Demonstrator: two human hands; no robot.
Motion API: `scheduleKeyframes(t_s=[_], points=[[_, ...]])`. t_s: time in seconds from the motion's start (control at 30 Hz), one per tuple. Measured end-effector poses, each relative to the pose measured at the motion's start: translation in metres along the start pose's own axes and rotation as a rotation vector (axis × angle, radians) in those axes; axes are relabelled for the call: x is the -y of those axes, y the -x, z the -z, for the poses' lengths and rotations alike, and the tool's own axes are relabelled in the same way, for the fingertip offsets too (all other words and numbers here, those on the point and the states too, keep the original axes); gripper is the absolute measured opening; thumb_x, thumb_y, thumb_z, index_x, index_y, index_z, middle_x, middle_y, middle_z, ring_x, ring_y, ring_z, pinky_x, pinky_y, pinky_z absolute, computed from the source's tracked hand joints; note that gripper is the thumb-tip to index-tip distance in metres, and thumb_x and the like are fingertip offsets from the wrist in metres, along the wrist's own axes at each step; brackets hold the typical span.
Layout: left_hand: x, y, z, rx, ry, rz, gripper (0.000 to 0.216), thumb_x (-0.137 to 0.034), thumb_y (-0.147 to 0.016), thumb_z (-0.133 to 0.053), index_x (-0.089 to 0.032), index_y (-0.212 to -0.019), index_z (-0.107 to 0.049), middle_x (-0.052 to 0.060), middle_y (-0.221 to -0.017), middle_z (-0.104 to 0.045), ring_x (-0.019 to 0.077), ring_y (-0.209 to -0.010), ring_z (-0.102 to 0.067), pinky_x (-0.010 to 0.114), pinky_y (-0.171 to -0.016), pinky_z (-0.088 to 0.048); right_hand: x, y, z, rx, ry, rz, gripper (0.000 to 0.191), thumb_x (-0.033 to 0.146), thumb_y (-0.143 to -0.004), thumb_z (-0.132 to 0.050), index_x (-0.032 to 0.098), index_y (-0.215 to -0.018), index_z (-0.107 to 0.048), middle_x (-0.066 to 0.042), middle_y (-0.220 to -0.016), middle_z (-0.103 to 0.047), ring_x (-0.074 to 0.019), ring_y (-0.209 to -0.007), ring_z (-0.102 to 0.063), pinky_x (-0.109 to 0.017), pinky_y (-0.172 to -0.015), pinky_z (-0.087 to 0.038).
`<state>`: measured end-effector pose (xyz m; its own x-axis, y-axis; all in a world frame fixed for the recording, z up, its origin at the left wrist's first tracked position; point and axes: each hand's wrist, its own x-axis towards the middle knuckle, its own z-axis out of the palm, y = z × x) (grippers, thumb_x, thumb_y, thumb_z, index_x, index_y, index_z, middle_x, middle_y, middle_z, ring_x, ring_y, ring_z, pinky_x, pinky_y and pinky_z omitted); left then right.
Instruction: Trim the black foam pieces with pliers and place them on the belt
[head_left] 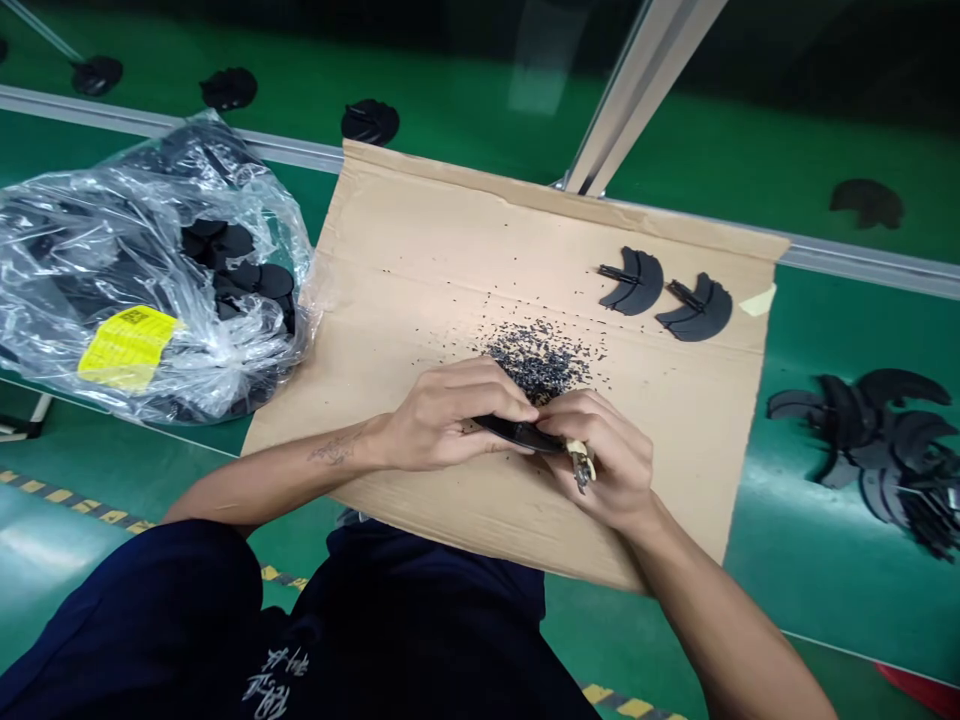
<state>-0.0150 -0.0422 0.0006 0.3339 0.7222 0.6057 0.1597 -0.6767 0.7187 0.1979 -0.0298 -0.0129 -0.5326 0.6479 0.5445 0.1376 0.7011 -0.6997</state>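
Observation:
My left hand (457, 415) is closed on a black curved plastic part (523, 434), thumb on top and fingers beneath. My right hand (604, 450) meets the part's right end. Its fingers are wrapped round a small tool (580, 464) with a pale wrapping and a dark metal end; the rest of the tool is hidden in the hand. Just beyond both hands, a pile of small black shavings (540, 355) lies scattered on the cardboard sheet (420, 220). Two black crescent-shaped parts with stems, a left one (637, 281) and a right one (701, 308), rest at the sheet's upper right.
A clear plastic bag (67, 230) with a yellow label (127, 345) holds black parts at the left. More black crescent parts (892, 440) are heaped on the green table (847, 600) at the right. Behind the cardboard, a metal post (637, 100) rises from the frame.

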Motion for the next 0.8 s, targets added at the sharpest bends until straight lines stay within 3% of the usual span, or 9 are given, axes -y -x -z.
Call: scheduleKeyframes(t_s=[0.27,0.47,0.6,0.8], points=[[-0.001,-0.002,-0.002,-0.036,-0.018,0.008,0.02,-0.026,-0.082,-0.083,-0.016,-0.094,-0.07,0.003,-0.082,-0.076,0.013,-0.078,-0.072,0.028,-0.076,-0.059,0.004,-0.002,0.0,0.013,-0.087,-0.045,0.02,0.006,-0.086,-0.063,0.022,-0.097,-0.061,-0.008,-0.094,-0.074,-0.0193,-0.081,-0.07,-0.034,-0.068,-0.057],[0.001,-0.001,0.0,0.03,0.015,0.124,0.019,-0.024,-0.094,-0.069,-0.017,-0.112,-0.07,0.008,-0.1,-0.078,0.0147,-0.093,-0.073,0.028,-0.082,-0.06,0.008,-0.005,0.006,-0.039,-0.124,-0.205,0.016,0.012,-0.086,-0.07,0.023,-0.097,-0.064,-0.005,-0.09,-0.073,-0.0186,-0.08,-0.071,-0.032,-0.069,-0.058],[0.005,-0.001,0.006,-0.016,-0.063,0.163,0.028,-0.024,-0.09,-0.074,-0.017,-0.117,-0.07,0.006,-0.094,-0.077,0.0132,-0.086,-0.071,0.026,-0.078,-0.059,0.0,-0.007,0.014,-0.023,0.061,-0.242,0.015,0.018,-0.09,-0.067,0.023,-0.103,-0.064,-0.006,-0.091,-0.073,-0.0196,-0.08,-0.07,-0.034,-0.07,-0.056],[0.009,0.001,0.009,0.046,-0.076,0.123,0.02,-0.02,-0.09,-0.073,-0.018,-0.11,-0.072,0.006,-0.097,-0.077,0.014,-0.089,-0.07,0.028,-0.08,-0.058,-0.014,-0.003,0.018,0.081,0.472,-0.093,0.014,0.019,-0.09,-0.062,0.019,-0.105,-0.064,-0.008,-0.086,-0.072,-0.0209,-0.075,-0.065,-0.035,-0.067,-0.05]])
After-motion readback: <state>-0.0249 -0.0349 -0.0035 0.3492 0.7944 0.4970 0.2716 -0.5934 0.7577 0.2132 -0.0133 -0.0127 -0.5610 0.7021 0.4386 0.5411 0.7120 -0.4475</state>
